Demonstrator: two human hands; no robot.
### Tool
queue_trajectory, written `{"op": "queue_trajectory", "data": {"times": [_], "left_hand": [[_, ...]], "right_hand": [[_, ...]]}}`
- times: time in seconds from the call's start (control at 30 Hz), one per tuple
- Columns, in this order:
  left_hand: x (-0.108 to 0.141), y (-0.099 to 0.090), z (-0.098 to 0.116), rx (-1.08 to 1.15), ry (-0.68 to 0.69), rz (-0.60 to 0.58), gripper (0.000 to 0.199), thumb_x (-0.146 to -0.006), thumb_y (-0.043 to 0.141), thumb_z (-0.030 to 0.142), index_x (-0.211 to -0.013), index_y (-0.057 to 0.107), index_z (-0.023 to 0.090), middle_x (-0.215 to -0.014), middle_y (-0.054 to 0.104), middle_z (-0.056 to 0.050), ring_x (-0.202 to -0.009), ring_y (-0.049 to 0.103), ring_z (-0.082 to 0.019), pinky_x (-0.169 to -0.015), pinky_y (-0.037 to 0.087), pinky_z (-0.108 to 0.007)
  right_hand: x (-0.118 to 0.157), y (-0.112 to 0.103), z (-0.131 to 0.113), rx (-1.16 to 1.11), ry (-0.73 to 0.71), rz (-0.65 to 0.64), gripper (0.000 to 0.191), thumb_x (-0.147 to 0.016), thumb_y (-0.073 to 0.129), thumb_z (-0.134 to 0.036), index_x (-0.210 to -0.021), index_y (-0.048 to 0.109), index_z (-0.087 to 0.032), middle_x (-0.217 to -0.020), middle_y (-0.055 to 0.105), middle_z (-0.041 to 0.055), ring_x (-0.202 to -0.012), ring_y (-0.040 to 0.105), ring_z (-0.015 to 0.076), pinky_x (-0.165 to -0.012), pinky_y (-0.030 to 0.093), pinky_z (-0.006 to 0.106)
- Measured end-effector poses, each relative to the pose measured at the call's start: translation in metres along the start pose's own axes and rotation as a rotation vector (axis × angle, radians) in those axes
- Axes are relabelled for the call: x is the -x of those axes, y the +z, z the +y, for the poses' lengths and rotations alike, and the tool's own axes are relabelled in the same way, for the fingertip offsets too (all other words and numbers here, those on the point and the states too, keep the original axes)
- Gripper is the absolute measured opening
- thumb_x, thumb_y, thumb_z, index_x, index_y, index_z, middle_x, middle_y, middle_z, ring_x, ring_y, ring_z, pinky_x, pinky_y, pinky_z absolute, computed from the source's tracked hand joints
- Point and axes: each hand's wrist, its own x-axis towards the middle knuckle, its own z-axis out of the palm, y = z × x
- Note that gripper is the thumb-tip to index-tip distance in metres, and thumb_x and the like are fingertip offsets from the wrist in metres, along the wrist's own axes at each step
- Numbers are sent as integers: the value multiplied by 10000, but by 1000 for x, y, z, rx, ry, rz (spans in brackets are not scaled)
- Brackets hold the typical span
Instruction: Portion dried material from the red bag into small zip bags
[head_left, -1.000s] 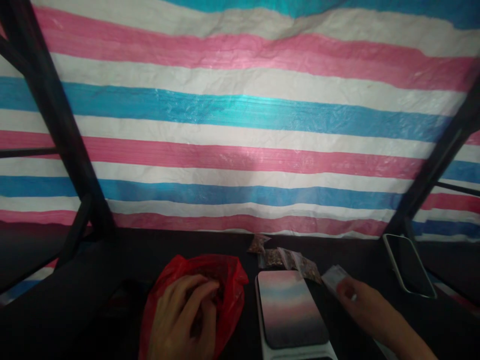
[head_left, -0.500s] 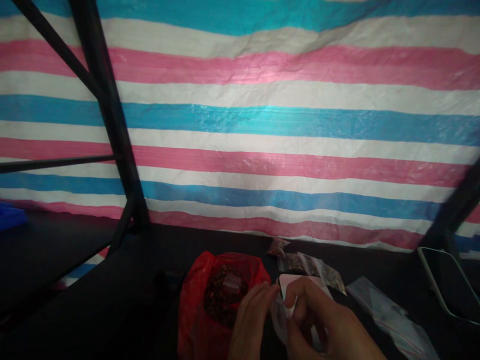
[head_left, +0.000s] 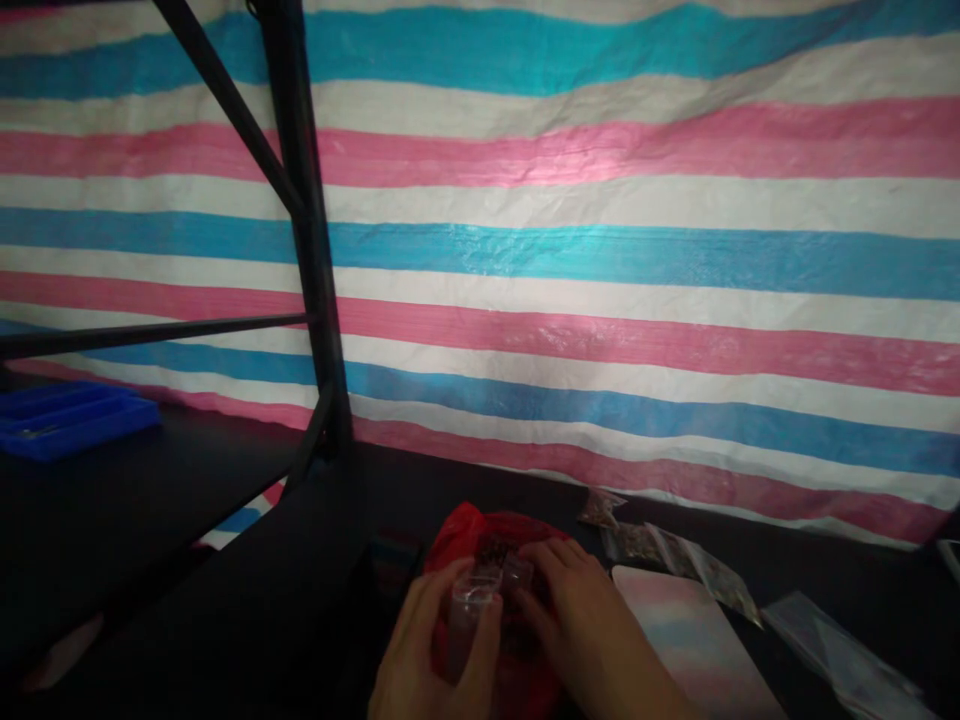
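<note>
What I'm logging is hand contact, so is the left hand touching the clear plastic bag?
Touching. The head view shows the left hand gripping the clear plastic bag, thumb along one side and fingers on the other.

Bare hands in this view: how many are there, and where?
2: the left hand holds a clear bag at the red bag; the right hand is at the red bag's opening, right of the clear bag.

clear baggie [head_left: 472, 628] now in L hand [head_left: 427, 655] over red bag [head_left: 452, 537], R hand [head_left: 581, 615] off it, now at clear cup [head_left: 517, 574]
</note>
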Motion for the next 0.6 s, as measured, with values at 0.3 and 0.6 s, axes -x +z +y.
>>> {"op": "queue_trajectory", "data": {"times": [0.3,0.6], "left_hand": [[-12,-7,-26,-114,-126,-339,431,-757,707,521,-1040,817,215,-1222,729,-182,-1191,674,-414,-1070,520,-553],[-18,0,9,356,-380,-422,498,-697,801,557,-990,767,157,-872,789,-74,-881,737,-284,-767,583,-320]], "right_hand": [[-7,-1,14,146,-78,-76,561,-818,465,48,-1244,757,-170,-1303,760,106,-1250,628,300,-1107,388,431],[23,-19,20,155,27,-223,429,-804,553,-43,-1083,815,-237,-1296,762,103,-1191,682,295,-1015,452,397]]}}
